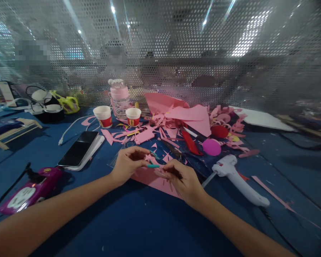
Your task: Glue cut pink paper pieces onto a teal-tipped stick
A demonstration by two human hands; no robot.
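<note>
The left hand (126, 167) pinches a small pink paper piece (149, 157) with its fingertips, likely because the piece is so little and bendy. The right hand (186, 182) is bunched up narrow just beside it; whether it grips paper too, one cannot tell. The piece is over a flat pink sheet (148, 178) on the blue table (139, 228). A white glue gun (239, 182) lies near the right hand, maybe to be easy to grab. Pink scraps (144, 135) crowd the far side, and a phone (79, 148) sits to the left. The most open room is on the near side, past the sheet's front edge.
</note>
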